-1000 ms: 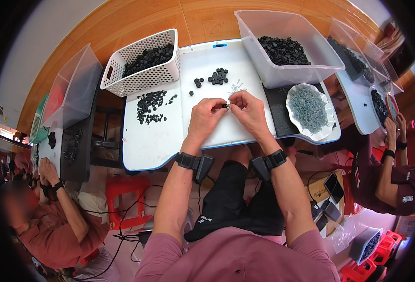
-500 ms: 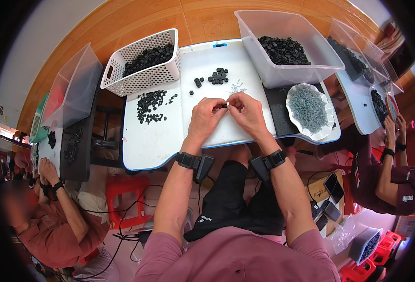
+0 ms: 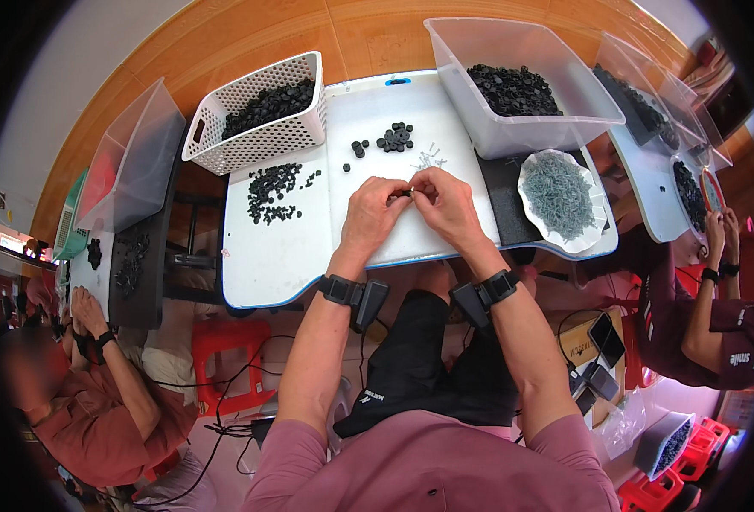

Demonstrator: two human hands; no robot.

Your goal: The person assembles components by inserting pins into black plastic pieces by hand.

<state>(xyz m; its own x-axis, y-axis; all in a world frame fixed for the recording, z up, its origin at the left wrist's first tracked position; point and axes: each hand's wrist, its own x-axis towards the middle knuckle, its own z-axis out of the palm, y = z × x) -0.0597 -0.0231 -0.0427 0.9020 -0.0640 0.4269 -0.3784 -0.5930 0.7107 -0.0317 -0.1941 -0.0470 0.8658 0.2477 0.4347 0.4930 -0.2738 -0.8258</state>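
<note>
Both hands meet over the white tray [image 3: 274,273]: the left hand [image 3: 375,212] and right hand [image 3: 445,203] pinch one small black part [image 3: 404,194] between their fingertips. Just beyond lie loose screws [image 3: 428,159] and a cluster of black rings [image 3: 394,136]; a scatter of black pieces [image 3: 273,189] lies to the left. Farther out stand a white perforated basket [image 3: 257,141], a clear bin [image 3: 522,128] and a white dish of grey screws [image 3: 558,194].

A white holey basket [image 3: 257,128], a clear tub [image 3: 522,81], maybe tiny screws on a white plate [image 3: 558,196], a red stool [image 3: 232,363].
</note>
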